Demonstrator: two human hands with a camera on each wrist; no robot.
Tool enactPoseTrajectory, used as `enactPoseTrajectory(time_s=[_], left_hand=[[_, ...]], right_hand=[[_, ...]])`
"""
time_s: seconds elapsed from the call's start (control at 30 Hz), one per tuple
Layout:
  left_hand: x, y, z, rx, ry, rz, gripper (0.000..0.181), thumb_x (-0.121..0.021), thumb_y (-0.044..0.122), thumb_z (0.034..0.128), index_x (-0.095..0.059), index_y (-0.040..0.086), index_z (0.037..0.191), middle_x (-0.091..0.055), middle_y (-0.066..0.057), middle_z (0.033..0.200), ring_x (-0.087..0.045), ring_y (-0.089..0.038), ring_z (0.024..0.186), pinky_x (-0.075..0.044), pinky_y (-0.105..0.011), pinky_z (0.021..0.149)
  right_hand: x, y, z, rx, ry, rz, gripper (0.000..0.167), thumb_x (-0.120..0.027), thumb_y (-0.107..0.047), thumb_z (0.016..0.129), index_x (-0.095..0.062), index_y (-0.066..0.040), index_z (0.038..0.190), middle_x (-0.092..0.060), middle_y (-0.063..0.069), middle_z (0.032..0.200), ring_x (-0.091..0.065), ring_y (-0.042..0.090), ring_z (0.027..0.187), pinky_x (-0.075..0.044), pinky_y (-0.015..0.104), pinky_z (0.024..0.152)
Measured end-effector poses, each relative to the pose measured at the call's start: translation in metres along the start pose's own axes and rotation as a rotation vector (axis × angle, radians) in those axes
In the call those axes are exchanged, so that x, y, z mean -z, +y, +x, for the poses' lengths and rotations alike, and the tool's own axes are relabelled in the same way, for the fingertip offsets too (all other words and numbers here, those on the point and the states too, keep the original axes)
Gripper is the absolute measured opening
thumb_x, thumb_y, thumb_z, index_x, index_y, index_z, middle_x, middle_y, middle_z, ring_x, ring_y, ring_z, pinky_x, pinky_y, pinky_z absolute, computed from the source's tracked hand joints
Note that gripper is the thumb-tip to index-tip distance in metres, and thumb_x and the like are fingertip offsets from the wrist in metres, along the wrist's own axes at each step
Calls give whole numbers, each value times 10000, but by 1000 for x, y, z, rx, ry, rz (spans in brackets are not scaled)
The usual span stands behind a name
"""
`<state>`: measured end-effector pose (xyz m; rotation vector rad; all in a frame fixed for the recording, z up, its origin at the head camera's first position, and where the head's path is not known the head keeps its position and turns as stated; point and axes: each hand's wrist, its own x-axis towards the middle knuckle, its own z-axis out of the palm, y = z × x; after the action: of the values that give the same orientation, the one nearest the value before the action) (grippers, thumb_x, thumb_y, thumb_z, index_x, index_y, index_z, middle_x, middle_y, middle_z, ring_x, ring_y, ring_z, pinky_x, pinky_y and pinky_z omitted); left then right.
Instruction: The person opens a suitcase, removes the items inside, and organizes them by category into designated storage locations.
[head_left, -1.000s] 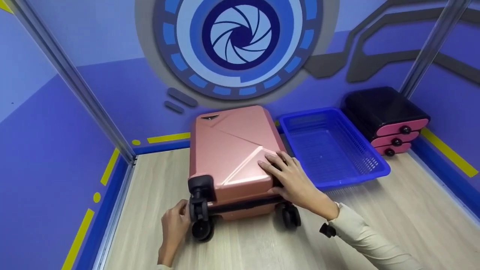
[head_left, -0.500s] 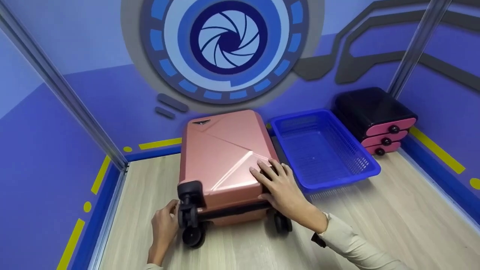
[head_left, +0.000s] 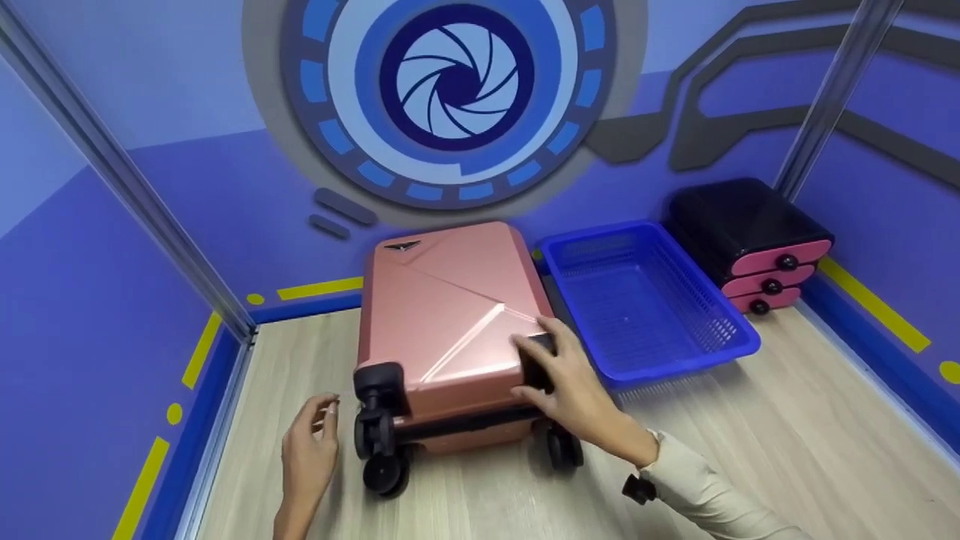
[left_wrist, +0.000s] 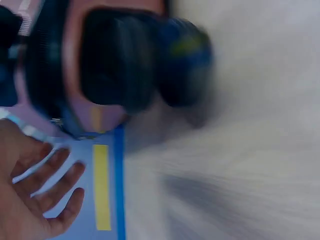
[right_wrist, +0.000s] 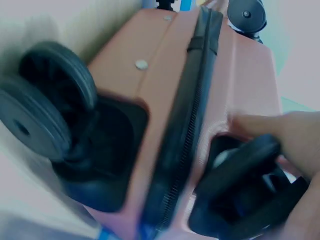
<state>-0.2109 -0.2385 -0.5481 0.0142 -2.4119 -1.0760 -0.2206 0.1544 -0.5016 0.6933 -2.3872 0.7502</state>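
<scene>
Blue wall panel with printed ring pattern: behind the suitcase. Pale wood-grain table: under the suitcase.

Suitcase: pink hard shell, lying flat, its wheeled end toward the wearer of the head camera. Landmark for all positions below.

Blue perforated basket: just beside the suitcase, on its right. Drawer box: black body, three pink fronts; farther right of the suitcase, past the basket.

Beige sleeve: right arm, in front of the suitcase and to its right, with a small black object at the cuff.

Right hand: at the suitcase's near right corner. Thumb and fingers are wide apart, to either side of the upper right caster. Firmness of contact: cannot tell; right wrist view blurred there.

Left hand: apart from the suitcase, near its front left corner. Fingers loosely bent and relaxed, grip slack; left wrist view shows the fingers spread.

Lower right caster: on the suitcase's near end, beneath the right hand.

Black zip band: runs across the suitcase's wheeled end, between upper and lower casters.

Badge: dark, on the suitcase's far left corner.
</scene>
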Motion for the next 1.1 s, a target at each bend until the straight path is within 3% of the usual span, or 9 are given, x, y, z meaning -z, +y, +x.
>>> enactPoseTrajectory(time_s=[0.1, 0.2, 0.33, 0.43, 0.53, 0.7, 0.97, 1.1], left_hand=[[9, 18, -9, -25, 95, -42, 183, -617, -2, 1027, -718, 11, 1180, -748, -97, 1137, -679, -196, 998, -486, -140, 837], [13, 37, -17, -123, 169, -37, 197, -637, -48, 997, -708, 6, 1172, -719, -119, 1166, -658, -211, 1042, -439, -93, 880], [9, 60, -20, -332, 243, -47, 268, -682, -121, 916, -720, 3, 1150, -702, -161, 1176, -648, -314, 1093, -397, -117, 1028], [-1, 77, -19, -486, 266, -79, 296, -687, -112, 887, -730, 4, 1155, -706, -175, 1178, -644, -352, 1097, -384, -168, 1090], [-19, 93, -21, -621, 241, -81, 286, -687, -32, 893, -735, 13, 1172, -707, -162, 1202, -653, -336, 1103, -434, -279, 1060], [-53, 114, -32, -766, 153, -9, 307, -702, 114, 902, -731, 74, 1205, -681, -146, 1280, -640, -328, 1175, -456, -456, 1027], [-86, 141, -36, -853, 8, 105, 493, -811, 196, 868, -685, 167, 1344, -634, -100, 1423, -574, -363, 1326, -422, -548, 1102], [-102, 155, -32, -925, -46, 157, 600, -855, 264, 841, -663, 190, 1405, -635, -52, 1454, -555, -347, 1381, -411, -565, 1129]], right_hand=[[12, 5, -7, -177, -25, 152, 768, -884, -319, 848, -547, -130, 1512, -412, 311, 1549, -532, 506, 1320, -480, 660, 1033], [26, 12, -9, -299, -75, 275, 712, -832, -327, 908, -535, -133, 1527, -424, 239, 1580, -565, 442, 1297, -519, 621, 997], [37, 25, -6, -301, -81, 383, 560, -763, -246, 974, -585, -84, 1480, -523, 154, 1544, -535, 340, 1377, -465, 500, 1116], [39, 35, -5, -278, -62, 445, 455, -707, -140, 1008, -610, -37, 1440, -611, 146, 1458, -574, 311, 1360, -464, 397, 1133], [39, 42, -8, -314, -39, 492, 376, -646, -27, 1021, -626, 6, 1395, -674, 174, 1363, -649, 341, 1266, -530, 390, 1059], [33, 45, -18, -383, -57, 473, 340, -584, 81, 1006, -630, 62, 1343, -698, 239, 1286, -687, 394, 1185, -545, 502, 1023], [13, 45, -41, -366, -92, 459, 351, -543, 133, 998, -592, 104, 1344, -680, 283, 1273, -679, 425, 1169, -582, 462, 961], [1, 47, -48, -393, -38, 481, 354, -511, 127, 1022, -592, 73, 1362, -696, 251, 1261, -679, 385, 1143, -617, 394, 880]])
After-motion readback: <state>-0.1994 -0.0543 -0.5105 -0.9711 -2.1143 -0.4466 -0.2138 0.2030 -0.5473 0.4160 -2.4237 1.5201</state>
